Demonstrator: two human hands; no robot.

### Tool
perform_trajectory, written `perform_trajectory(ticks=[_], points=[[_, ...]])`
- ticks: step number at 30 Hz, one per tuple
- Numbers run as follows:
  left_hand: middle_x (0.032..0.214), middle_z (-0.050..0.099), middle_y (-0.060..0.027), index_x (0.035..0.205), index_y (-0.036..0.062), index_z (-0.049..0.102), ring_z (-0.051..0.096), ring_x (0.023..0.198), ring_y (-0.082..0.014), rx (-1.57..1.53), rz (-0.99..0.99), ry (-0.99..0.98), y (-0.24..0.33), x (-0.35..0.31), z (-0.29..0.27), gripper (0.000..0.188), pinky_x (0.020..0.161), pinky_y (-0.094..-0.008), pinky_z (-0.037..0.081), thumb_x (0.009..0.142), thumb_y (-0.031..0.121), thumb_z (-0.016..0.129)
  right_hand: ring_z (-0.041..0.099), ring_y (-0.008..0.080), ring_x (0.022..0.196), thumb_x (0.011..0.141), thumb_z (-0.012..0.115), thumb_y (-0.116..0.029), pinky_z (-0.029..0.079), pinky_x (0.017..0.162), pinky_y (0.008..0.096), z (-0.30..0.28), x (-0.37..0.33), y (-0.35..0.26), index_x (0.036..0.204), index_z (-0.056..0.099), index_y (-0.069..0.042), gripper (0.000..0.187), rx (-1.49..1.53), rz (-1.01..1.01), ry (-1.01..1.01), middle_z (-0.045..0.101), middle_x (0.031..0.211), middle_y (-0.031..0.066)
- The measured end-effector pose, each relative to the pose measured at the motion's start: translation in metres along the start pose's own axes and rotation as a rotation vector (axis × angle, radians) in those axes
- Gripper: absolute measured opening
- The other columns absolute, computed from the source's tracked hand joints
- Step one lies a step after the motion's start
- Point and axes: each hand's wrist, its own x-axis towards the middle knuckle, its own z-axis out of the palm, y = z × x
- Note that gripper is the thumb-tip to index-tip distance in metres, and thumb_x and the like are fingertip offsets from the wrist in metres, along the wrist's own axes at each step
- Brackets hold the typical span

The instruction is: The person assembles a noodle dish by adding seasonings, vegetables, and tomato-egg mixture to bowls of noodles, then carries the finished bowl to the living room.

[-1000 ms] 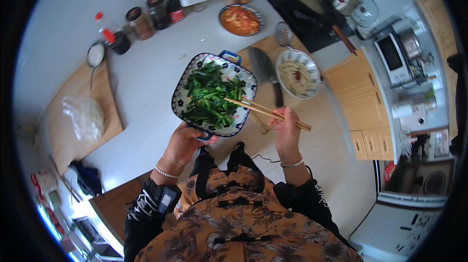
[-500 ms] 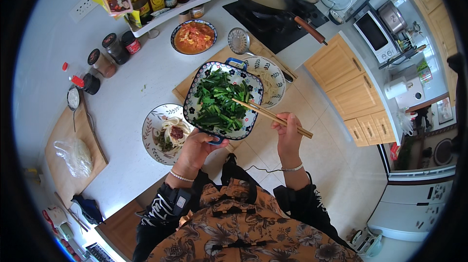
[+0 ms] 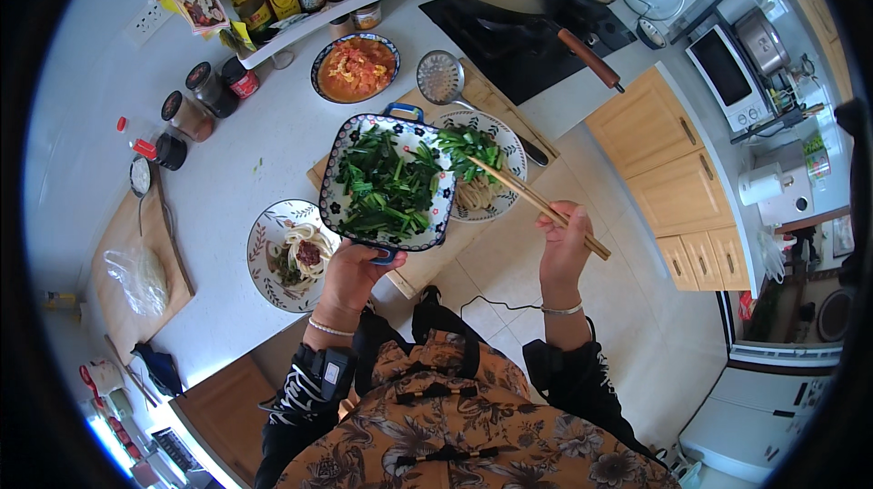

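White kitchen worktop point(image 3: 218, 216), its front edge before me. My left hand point(image 3: 352, 277) grasps the near handle point(image 3: 386, 258) of a square dish point(image 3: 440, 204) of greens point(image 3: 380, 187), held up near that edge. My right hand point(image 3: 566, 242) grips chopsticks point(image 3: 520, 194) slanting forward and left, tips at a clump point(image 3: 464, 144) of greens over a plate point(image 3: 512, 145) of noodles point(image 3: 476, 195). That plate, on a board point(image 3: 425, 268) by the front edge, lies just right of the dish, nearer my right hand; whether the clump rests there, I cannot tell.
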Motion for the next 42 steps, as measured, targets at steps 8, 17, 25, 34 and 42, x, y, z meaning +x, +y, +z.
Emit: perform_trajectory(ticks=[8,17,25,34,42], points=[[0.096,0.059,-0.0204,0.099,-0.0076,0.05,0.061,0.084,-0.0371,-0.095,0.096,0.06,0.002,0.001,-0.012,0.024,0.076,-0.0487,0.056,0.076,-0.01,0.04,0.061,0.014,0.07,0.097,0.042,-0.024,0.051,0.066,0.0263,-0.007,0.013,0.009,0.09,0.062,0.001,0.032,-0.505,-0.125,-0.269,0.063,0.087,0.0092],[0.101,0.058,-0.0214,0.103,-0.0078,0.048,0.061,0.086,-0.0376,-0.106,0.094,0.043,0.005,-0.011,-0.014,0.027,0.076,-0.0484,0.056,0.077,-0.01,0.04,0.057,0.0133,0.066,0.097,0.04,-0.02,0.047,0.06,0.0263,-0.016,0.034,-0.028,0.084,0.062,0.001,0.033,-0.548,-0.194,-0.231,0.061,0.078,0.0074],[0.109,0.056,-0.0245,0.121,-0.0059,0.037,0.062,0.09,-0.0373,-0.041,0.044,-0.025,0.022,-0.028,-0.035,0.044,0.077,-0.0442,0.056,0.077,-0.009,0.037,0.048,0.0097,0.061,0.098,0.035,-0.026,0.04,0.058,0.0243,0.05,-0.013,-0.016,0.083,0.061,-0.001,0.039,-0.308,-0.05,-0.201,0.06,0.079,0.0064],[0.107,0.06,-0.0219,0.121,-0.0062,0.043,0.064,0.087,-0.0318,0.055,0.025,-0.03,0.066,-0.077,-0.073,0.046,0.078,-0.0406,0.054,0.076,-0.003,0.037,0.058,0.0117,0.067,0.091,0.053,-0.013,0.049,0.066,0.0229,0.147,-0.066,0.043,0.094,0.06,0.0,0.015,-0.133,0.173,-0.478,0.062,0.084,0.008],[0.106,0.061,-0.0198,0.121,-0.0059,0.044,0.064,0.086,-0.0292,0.026,0.025,0.004,0.101,-0.105,-0.107,0.046,0.08,-0.0391,0.054,0.075,-0.003,0.04,0.058,0.0132,0.068,0.089,0.05,-0.004,0.05,0.066,0.0274,0.176,-0.105,0.051,0.095,0.056,0.0,0.009,-0.17,0.249,-0.736,0.056,0.082,0.0077]])
